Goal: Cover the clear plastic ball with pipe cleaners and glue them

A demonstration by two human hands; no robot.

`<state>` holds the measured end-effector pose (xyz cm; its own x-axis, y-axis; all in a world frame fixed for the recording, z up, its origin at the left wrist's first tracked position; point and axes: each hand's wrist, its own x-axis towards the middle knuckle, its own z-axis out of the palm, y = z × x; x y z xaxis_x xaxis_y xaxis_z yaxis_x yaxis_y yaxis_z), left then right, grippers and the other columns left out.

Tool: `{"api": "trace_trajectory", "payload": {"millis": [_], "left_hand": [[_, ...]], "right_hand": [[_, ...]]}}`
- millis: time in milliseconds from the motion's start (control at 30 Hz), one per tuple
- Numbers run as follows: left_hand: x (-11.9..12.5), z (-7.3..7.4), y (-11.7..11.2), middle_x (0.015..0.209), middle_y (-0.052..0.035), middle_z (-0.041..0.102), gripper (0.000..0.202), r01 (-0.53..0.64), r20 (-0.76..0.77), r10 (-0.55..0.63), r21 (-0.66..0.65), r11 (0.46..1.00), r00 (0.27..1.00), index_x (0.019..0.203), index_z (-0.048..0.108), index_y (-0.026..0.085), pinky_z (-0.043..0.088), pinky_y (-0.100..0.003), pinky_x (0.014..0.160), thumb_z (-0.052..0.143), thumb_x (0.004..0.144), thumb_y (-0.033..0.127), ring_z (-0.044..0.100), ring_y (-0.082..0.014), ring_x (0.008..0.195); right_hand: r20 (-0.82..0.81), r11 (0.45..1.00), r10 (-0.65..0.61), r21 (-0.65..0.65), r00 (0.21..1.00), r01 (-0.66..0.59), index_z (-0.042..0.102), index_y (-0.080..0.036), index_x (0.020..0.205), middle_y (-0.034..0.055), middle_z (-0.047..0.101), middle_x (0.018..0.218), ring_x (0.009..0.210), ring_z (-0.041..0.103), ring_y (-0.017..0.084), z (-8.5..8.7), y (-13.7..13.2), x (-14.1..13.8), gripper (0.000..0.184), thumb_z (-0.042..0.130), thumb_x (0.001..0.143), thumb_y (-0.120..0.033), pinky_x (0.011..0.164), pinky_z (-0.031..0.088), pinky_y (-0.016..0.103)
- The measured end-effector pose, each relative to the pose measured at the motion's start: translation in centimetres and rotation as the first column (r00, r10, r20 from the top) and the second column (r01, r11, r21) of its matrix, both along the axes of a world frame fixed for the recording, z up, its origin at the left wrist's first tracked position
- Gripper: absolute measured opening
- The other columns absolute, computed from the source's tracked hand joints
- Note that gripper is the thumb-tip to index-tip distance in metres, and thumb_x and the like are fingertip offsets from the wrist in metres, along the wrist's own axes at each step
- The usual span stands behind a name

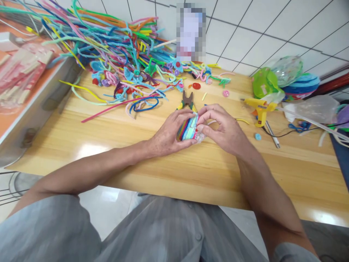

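Note:
My left hand [170,133] and my right hand [220,127] meet over the middle of the wooden table [89,145]. Between them they grip a small bundle of coloured pipe cleaners [188,128], striped red, blue, yellow and pale blue, with a bit of clear plastic at its lower right. The left fingers wrap round its left side. On its right side the right thumb and fingers pinch it. Just beyond the hands lie pliers [187,100] with their jaws pointing away from me.
A big heap of loose pipe cleaners [117,54] covers the far left of the table. A yellow glue gun [260,109] stands at the right, with plastic bags [286,78] and a cord behind it. A blue button [257,137] lies nearby. A shelf [24,83] stands at the left.

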<state>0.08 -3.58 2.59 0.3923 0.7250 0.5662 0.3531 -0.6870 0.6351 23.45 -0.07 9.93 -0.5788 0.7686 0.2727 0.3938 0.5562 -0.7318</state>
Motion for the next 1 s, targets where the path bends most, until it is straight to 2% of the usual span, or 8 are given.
{"api": "trace_trajectory", "payload": {"millis": [200, 367, 500, 600, 733, 833, 933, 1000], "left_hand": [[-0.1, 0.1, -0.1, 0.158, -0.0205, 0.058, 0.071, -0.004, -0.016, 0.003, -0.034, 0.999, 1.0, 0.156, 0.047, 0.025, 0.049, -0.059, 0.125, 0.078, 0.098, 0.052, 0.056, -0.0358, 0.152], [0.0, 0.0, -0.1, 0.16, -0.0224, 0.054, 0.07, -0.016, -0.005, 0.015, -0.081, 0.997, 1.0, 0.154, 0.046, 0.024, 0.048, -0.061, 0.127, 0.078, 0.097, 0.048, 0.053, -0.0366, 0.154], [0.3, -0.6, 0.2, 0.16, -0.0224, 0.051, 0.08, 0.017, 0.015, -0.016, -0.09, 0.996, 1.0, 0.155, 0.041, 0.025, 0.048, -0.061, 0.129, 0.084, 0.092, 0.049, 0.05, -0.0366, 0.157], [0.5, -0.7, 0.5, 0.159, -0.0215, 0.05, 0.078, 0.011, 0.025, -0.008, -0.099, 0.995, 1.0, 0.153, 0.042, 0.025, 0.049, -0.059, 0.128, 0.084, 0.091, 0.047, 0.052, -0.0361, 0.155], [0.7, -0.3, 1.0, 0.155, -0.0184, 0.054, 0.077, -0.026, 0.025, 0.029, -0.09, 0.996, 0.999, 0.151, 0.043, 0.026, 0.05, -0.059, 0.127, 0.085, 0.09, 0.044, 0.056, -0.0359, 0.151], [0.8, -0.2, 1.5, 0.154, -0.0176, 0.054, 0.077, -0.038, 0.035, 0.04, -0.044, 0.998, 0.999, 0.154, 0.041, 0.027, 0.05, -0.06, 0.126, 0.084, 0.091, 0.041, 0.055, -0.0359, 0.151], [0.8, -0.8, 1.8, 0.155, -0.0179, 0.053, 0.079, -0.017, 0.038, 0.017, 0.006, 1.0, 0.999, 0.158, 0.039, 0.028, 0.051, -0.06, 0.125, 0.083, 0.094, 0.04, 0.052, -0.0362, 0.152], [0.7, -1.4, 2.0, 0.155, -0.0181, 0.052, 0.081, -0.008, 0.047, 0.008, 0.013, 1.0, 0.999, 0.16, 0.039, 0.029, 0.051, -0.061, 0.124, 0.083, 0.094, 0.044, 0.051, -0.0369, 0.153]], "right_hand": [[-0.092, 0.989, -0.063, -0.139, 0.994, 0.05, 0.075, -0.027, 0.086, 0.0063, 0.075, 0.115, 0.113, 0.069, 0.027, 0.4, 0.8, 0.6, 0.014, 0.082, 0.09, -0.038, 0.104, 0.055, 0.047], [-0.192, 0.927, -0.323, -0.263, 0.927, 0.269, 0.068, -0.025, 0.083, 0.0009, 0.076, 0.095, 0.091, 0.068, 0.021, -1.0, 5.7, 2.9, 0.012, 0.078, 0.081, -0.032, 0.088, 0.057, 0.039], [0.0, 0.889, -0.397, -0.248, 0.918, 0.385, 0.069, -0.023, 0.084, 0.0014, 0.076, 0.088, 0.083, 0.068, 0.02, -3.3, 8.9, 3.1, 0.009, 0.072, 0.076, -0.026, 0.086, 0.055, 0.038], [0.093, 0.851, -0.494, -0.15, 0.865, 0.503, 0.072, -0.022, 0.085, 0.0033, 0.076, 0.088, 0.085, 0.068, 0.022, -4.1, 8.9, 4.3, 0.014, 0.066, 0.084, -0.035, 0.087, 0.052, 0.038], [0.167, 0.729, -0.672, -0.019, 0.721, 0.684, 0.068, -0.024, 0.079, 0.0039, 0.073, 0.081, 0.083, 0.066, 0.024, -3.9, 6.5, 9.2, 0.027, 0.059, 0.09, -0.047, 0.082, 0.05, 0.039], [0.227, 0.56, -0.815, 0.066, 0.534, 0.826, 0.062, -0.025, 0.078, 0.0056, 0.071, 0.081, 0.083, 0.065, 0.026, -4.2, 4.4, 13.5, 0.03, 0.062, 0.087, -0.054, 0.085, 0.051, 0.044], [0.229, 0.389, -0.909, 0.16, 0.349, 0.907, 0.059, -0.024, 0.093, 0.0127, 0.075, 0.102, 0.098, 0.067, 0.031, -5.1, 3.7, 16.5, 0.032, 0.07, 0.079, -0.051, 0.097, 0.054, 0.052], [0.253, 0.372, -0.915, 0.234, 0.313, 0.898, 0.057, -0.024, 0.101, 0.0198, 0.074, 0.118, 0.115, 0.065, 0.037, -6.0, 4.3, 17.6, 0.037, 0.074, 0.076, -0.045, 0.108, 0.05, 0.059]]}}
